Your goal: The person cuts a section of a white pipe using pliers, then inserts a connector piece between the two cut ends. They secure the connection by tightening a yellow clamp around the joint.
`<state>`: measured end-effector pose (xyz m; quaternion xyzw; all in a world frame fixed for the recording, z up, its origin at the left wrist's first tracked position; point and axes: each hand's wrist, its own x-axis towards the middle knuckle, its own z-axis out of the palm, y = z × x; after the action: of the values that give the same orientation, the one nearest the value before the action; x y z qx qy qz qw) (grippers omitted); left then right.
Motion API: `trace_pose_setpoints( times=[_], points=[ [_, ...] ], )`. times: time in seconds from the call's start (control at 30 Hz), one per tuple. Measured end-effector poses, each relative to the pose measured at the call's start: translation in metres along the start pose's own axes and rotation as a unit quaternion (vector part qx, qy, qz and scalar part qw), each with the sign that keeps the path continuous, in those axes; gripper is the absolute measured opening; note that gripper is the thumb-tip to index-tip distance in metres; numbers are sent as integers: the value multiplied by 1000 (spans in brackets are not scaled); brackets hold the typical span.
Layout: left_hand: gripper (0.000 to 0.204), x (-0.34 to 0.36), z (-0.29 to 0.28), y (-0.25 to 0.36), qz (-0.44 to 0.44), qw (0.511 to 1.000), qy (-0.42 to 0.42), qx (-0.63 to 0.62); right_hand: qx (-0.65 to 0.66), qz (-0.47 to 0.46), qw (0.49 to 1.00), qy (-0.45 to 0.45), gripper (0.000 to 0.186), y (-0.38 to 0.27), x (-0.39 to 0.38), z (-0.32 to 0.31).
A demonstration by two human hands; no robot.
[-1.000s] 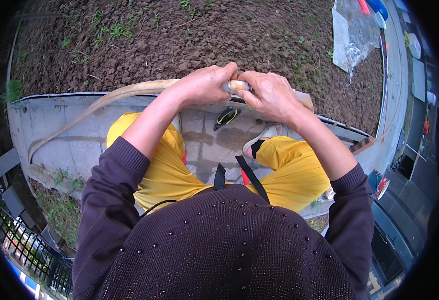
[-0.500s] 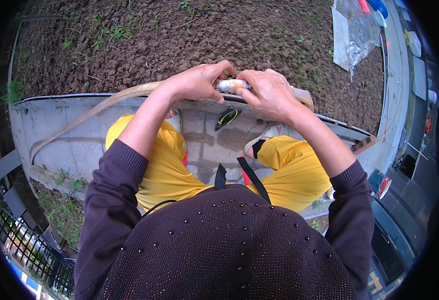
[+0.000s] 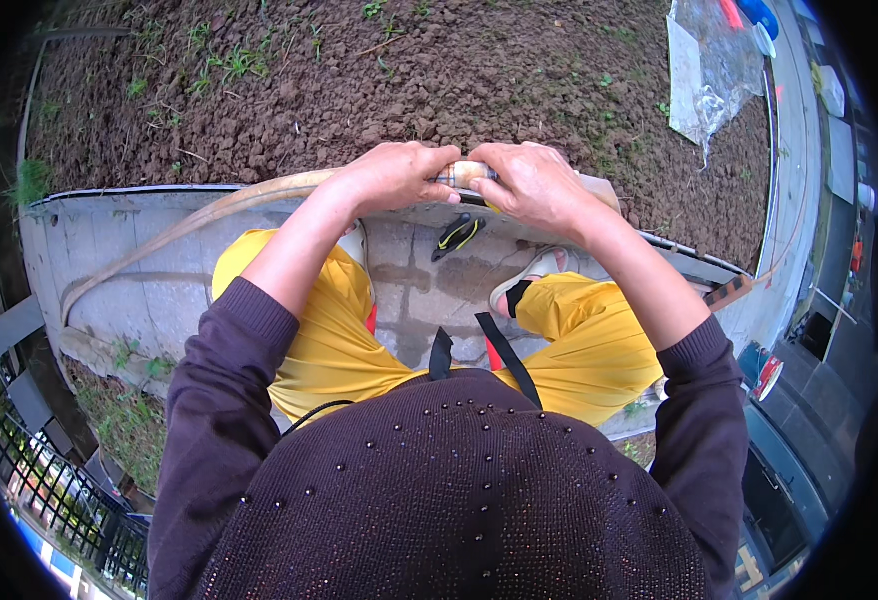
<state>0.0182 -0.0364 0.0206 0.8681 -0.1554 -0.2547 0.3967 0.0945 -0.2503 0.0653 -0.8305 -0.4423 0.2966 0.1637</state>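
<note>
A beige hose (image 3: 199, 215) curves in from the left along the concrete ledge and passes into my left hand (image 3: 396, 177). My left fingers are wrapped round it close to its end. Between my hands shows a pale, stained pipe fitting (image 3: 467, 173), lying crosswise over the bed's edge. My right hand (image 3: 531, 182) grips the fitting from the right, thumb on the near side, and the two hands almost touch. Past my right hand a further piece of beige hose (image 3: 599, 190) sticks out. Below the hands, black-and-yellow pliers (image 3: 458, 236) lie on the paving between my feet.
Beyond the edge spreads a bed of loose brown soil (image 3: 439, 90) with some weeds. A clear plastic sheet (image 3: 729, 75) and a white board (image 3: 685, 80) lie at the far right. A dark fence (image 3: 54, 490) stands at the lower left.
My left hand's fingers have closed in on the hose end, and its fingertips now sit nearer my right hand. Less of the fitting's metal part shows. The pliers have not moved.
</note>
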Motion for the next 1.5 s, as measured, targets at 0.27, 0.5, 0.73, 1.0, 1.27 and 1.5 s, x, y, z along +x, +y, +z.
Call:
trace_pose_setpoints(
  times=[0.27,0.5,0.73,1.0,1.27,1.5],
  points=[
    [41,4,-2,11,-18,1000,-1,-13,44,37,998,-26,36,3,1,-3],
    [41,4,-1,9,-34,999,-15,-24,6,16,999,-40,45,7,-12,-17],
    [38,8,-1,12,-48,998,-29,-35,7,3,1000,-14,43,6,-15,-10],
    [39,9,0,16,-42,996,-25,-78,-16,16,1000,-10,43,8,-20,-14],
    [42,11,-1,16,-39,995,-34,-85,-6,43,999,-2,44,17,-30,-14],
    [43,13,2,11,-36,996,-30,-78,-7,35,999,27,45,22,-40,-10]
  ],
)
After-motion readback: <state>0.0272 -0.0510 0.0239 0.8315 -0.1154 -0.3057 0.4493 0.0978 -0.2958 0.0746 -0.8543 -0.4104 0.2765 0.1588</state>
